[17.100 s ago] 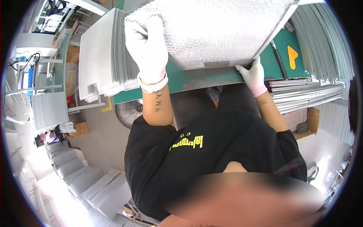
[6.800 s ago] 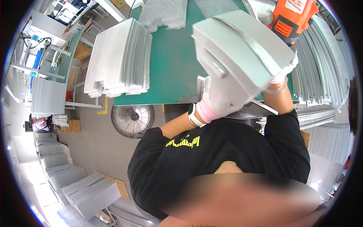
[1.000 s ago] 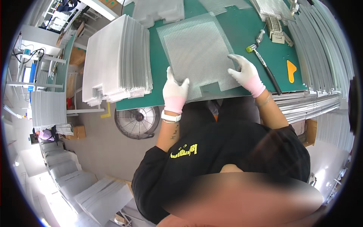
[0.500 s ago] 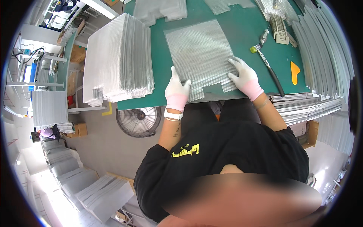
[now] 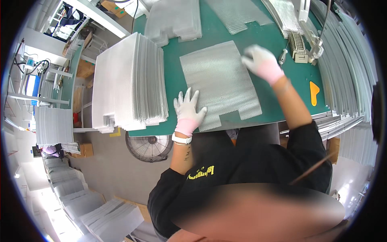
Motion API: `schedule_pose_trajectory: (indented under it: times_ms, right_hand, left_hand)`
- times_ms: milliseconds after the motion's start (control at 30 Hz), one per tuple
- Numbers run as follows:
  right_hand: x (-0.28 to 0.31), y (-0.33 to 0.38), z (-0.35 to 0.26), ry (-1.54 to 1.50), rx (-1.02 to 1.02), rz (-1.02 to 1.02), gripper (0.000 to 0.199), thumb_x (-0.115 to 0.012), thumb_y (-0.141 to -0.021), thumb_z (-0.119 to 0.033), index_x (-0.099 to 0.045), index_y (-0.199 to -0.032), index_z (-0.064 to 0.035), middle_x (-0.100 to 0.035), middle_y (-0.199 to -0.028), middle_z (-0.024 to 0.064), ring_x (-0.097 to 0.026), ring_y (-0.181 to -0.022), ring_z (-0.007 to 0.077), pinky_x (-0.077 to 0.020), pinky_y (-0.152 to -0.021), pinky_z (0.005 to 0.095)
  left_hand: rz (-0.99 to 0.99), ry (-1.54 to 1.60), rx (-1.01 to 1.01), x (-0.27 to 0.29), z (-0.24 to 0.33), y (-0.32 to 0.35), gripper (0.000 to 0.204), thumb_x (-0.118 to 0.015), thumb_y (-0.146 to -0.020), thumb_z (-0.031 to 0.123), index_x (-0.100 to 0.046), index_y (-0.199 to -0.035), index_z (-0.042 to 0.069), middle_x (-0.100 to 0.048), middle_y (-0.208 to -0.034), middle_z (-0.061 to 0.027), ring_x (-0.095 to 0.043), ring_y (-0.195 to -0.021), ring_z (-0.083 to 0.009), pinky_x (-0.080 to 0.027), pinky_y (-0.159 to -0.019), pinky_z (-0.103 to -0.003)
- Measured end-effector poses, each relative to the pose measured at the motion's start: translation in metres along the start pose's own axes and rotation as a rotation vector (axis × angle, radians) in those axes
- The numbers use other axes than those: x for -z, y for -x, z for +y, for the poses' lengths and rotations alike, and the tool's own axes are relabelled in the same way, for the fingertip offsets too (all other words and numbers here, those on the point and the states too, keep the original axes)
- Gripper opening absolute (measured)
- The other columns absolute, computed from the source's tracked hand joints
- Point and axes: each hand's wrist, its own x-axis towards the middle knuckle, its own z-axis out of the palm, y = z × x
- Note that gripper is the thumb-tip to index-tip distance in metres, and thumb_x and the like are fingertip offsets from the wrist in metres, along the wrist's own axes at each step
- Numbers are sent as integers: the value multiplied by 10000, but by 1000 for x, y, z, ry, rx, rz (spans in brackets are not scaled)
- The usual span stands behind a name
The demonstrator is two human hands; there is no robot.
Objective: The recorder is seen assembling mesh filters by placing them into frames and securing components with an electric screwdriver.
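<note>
The left hand (image 5: 188,113) lies flat, fingers spread, pressing the near left corner of the mesh sheet (image 5: 219,82) on the green table (image 5: 266,36). The right hand (image 5: 260,62), blurred, hovers over the sheet's far right corner; its grip cannot be determined.

Brown cardboard box (image 5: 83,150) on floor, far left beside fan; blue lit screen (image 5: 32,84) on left shelving; no labels or signs
</note>
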Motion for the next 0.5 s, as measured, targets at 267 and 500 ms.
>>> schedule_pose_trajectory:
  times_ms: [267, 500]
  right_hand:
    - [-20, -176, 72, 258, -468, -284, 406, -580, -923, -336, -641, -1213, -59, -678, -1190, 173, -647, -1081, 390, -519, -943, 458]
    - [5, -178, 90, -485, -284, 430, 396, -580, -954, -155, -582, -1333, -42, -723, -1011, 124, -703, -914, 246, -572, -795, 368]
  left_hand:
    - [199, 23, -66, 34, 28, -21, 679, -726, -795, 476, -583, -1349, 109, -300, -1533, -253, -246, -1413, -515, -150, -1170, -633]
    - [117, 832, -257, 35, 45, -127, 522, -664, -919, 260, -542, -1342, -20, -477, -1415, -267, -443, -1341, -404, -346, -1132, -478]
